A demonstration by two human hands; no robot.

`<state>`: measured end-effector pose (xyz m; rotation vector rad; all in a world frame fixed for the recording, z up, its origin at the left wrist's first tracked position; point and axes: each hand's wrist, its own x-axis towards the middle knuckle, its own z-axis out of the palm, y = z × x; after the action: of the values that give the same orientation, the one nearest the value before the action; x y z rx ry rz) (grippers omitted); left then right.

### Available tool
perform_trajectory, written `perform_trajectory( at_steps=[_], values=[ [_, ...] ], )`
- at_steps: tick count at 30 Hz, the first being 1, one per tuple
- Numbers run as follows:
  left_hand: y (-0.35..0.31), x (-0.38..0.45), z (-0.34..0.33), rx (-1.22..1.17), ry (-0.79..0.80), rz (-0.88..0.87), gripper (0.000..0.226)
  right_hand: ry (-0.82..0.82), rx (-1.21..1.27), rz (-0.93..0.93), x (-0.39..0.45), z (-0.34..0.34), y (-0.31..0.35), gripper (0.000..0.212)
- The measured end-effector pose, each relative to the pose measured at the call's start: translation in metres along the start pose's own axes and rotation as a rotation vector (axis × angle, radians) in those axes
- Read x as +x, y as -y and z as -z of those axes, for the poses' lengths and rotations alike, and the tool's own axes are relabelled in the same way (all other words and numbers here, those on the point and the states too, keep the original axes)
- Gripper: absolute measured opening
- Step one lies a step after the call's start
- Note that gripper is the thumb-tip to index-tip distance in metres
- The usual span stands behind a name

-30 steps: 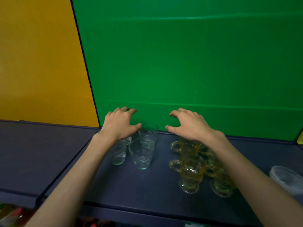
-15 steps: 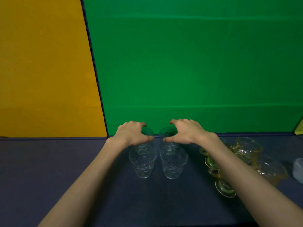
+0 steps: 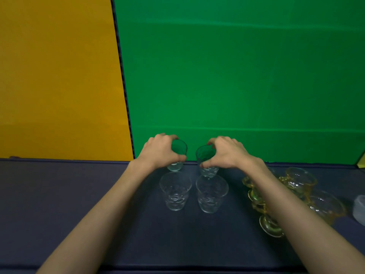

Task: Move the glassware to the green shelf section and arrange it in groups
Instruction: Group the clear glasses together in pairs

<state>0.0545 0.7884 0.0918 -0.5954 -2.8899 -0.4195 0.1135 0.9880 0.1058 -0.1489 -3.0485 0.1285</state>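
Several clear tumblers stand in a square on the dark blue shelf surface (image 3: 79, 204) in front of the green back wall (image 3: 237, 76). My left hand (image 3: 158, 153) grips the rear left tumbler (image 3: 177, 155) near its rim. My right hand (image 3: 227, 153) grips the rear right tumbler (image 3: 206, 161) the same way. Two more tumblers, the front left (image 3: 175, 191) and the front right (image 3: 211, 194), stand free just in front of them. A group of yellow glass cups (image 3: 300, 180) sits to the right, partly hidden by my right forearm.
An orange wall panel (image 3: 59, 76) adjoins the green one on the left, split by a dark seam. A translucent plastic container (image 3: 359, 209) shows at the right edge. The shelf's front edge runs along the bottom of the view.
One second ago my hands hovered over the tumblers and yellow cups. They now each hold a rear tumbler, and the clear tumblers form a neat square. The view shifted left.
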Motion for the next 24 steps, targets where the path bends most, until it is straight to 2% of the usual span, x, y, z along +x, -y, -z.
perform_trajectory(
  at_steps=[9,15,24],
  values=[
    [-0.011,-0.031,0.048,-0.018,-0.113,-0.048,0.083,-0.151,0.006,0.076,-0.038,0.054,0.011,0.101],
    [-0.019,-0.059,0.055,-0.001,-0.079,-0.051,0.087,-0.103,0.018,0.088,-0.065,0.051,0.016,0.103],
    [-0.026,-0.086,0.019,0.112,-0.022,-0.048,0.085,-0.026,0.008,0.091,-0.082,0.016,0.015,0.103]
  ],
)
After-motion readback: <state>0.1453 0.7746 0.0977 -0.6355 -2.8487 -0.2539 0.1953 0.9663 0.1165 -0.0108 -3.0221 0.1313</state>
